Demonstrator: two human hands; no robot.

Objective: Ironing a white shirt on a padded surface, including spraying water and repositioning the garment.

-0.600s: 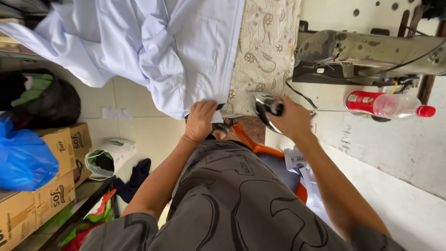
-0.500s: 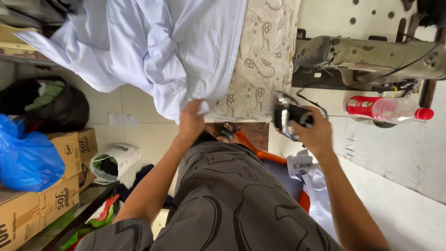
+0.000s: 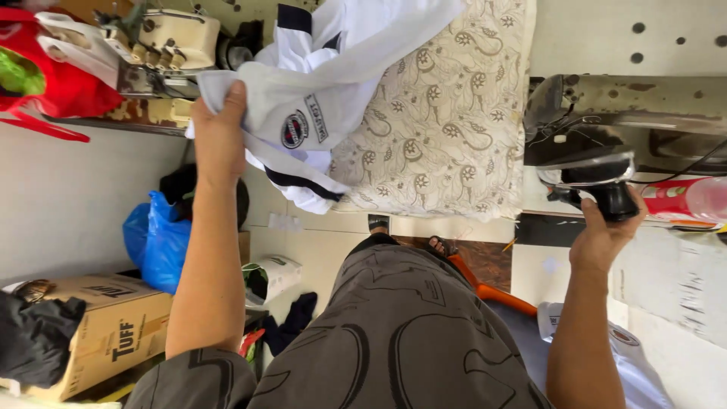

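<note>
— Where are the hands?

— The left hand (image 3: 219, 136) is closed on a fold of the white garment (image 3: 326, 91), thumb on top, pinching the cloth near its dark-trimmed edge. The right hand (image 3: 602, 235) is wrapped round the black handle of the electric iron (image 3: 587, 170), holding it off to the side.

— And the garment itself?

— It lies partly on the padded ironing surface with the paisley cover (image 3: 447, 129) — the rest hangs over the near edge, a round badge showing on the cloth.

— Any room around it?

— The cover's right half is bare up to its edge. The iron sits just beyond that edge, near a sewing machine (image 3: 651, 102) and a plastic bottle with a red label (image 3: 685, 201). On the left, a blue plastic bag (image 3: 155, 242) and a cardboard box (image 3: 113, 333) crowd the floor; tiled floor shows between them and the person's legs.
</note>
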